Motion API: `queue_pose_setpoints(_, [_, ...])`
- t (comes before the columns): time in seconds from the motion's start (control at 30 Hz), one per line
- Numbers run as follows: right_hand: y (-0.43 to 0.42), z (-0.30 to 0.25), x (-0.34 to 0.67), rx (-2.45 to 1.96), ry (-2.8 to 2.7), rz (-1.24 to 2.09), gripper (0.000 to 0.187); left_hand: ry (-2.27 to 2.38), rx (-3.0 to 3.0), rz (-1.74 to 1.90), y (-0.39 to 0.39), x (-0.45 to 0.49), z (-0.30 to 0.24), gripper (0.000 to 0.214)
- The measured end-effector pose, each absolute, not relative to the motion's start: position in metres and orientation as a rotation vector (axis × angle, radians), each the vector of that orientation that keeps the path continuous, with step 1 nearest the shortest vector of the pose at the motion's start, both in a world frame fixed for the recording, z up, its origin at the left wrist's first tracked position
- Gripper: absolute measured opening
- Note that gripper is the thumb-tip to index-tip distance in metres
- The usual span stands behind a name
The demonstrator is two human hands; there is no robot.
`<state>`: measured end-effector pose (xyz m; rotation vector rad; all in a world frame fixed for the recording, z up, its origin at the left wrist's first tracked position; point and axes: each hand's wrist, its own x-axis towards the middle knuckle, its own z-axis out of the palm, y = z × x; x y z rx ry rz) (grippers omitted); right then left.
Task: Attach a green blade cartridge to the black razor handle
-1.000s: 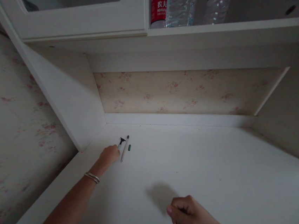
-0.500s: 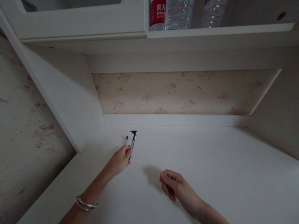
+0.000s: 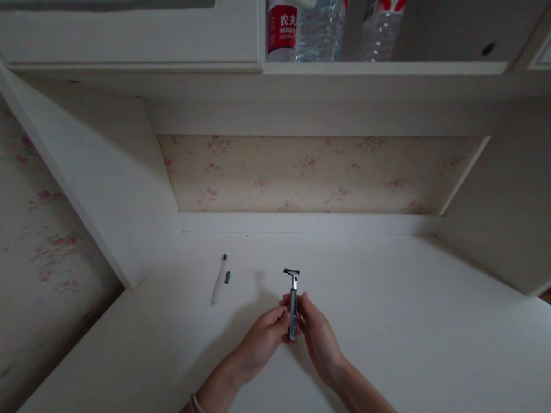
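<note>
A slim razor-like tool (image 3: 293, 299) with a grey handle and a black head stands nearly upright over the white desk (image 3: 413, 323). My left hand (image 3: 263, 334) and my right hand (image 3: 317, 332) both pinch its handle from either side, head pointing away from me. Silver bangles circle my left wrist. A white pen-like stick (image 3: 218, 279) and a small dark green piece (image 3: 227, 277) lie on the desk to the left, apart from my hands.
A white side panel (image 3: 107, 183) walls the desk on the left, another on the right. Flowered wallpaper (image 3: 311, 177) backs the recess. On the shelf above stand several water bottles (image 3: 320, 14) next to a cabinet door (image 3: 117, 33).
My left hand lifted the razor-like tool from beside the white stick and carried it right to the desk's middle. My right hand came forward and took hold of its handle too.
</note>
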<state>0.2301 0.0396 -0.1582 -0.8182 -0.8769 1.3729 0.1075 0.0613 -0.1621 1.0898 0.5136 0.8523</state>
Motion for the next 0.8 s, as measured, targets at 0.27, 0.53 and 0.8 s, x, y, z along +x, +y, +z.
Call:
queue_pose_setpoints(0.27, [0.035,-0.164,0.219,-0.843,-0.912,1.24,0.048,0.544,1.025,0.79,0.055,0.101,-0.162,0.041])
queue_pose_setpoints(0.53, [0.035,-0.165,0.223,-0.884,-0.963,0.989,0.046,0.506,0.942,0.826,0.06,0.098,-0.165,0.028])
queue_pose_setpoints(0.8, [0.038,-0.168,0.223,-0.718,-0.844,1.269,0.044,0.391,0.766,0.942,0.067,0.091,-0.155,0.033])
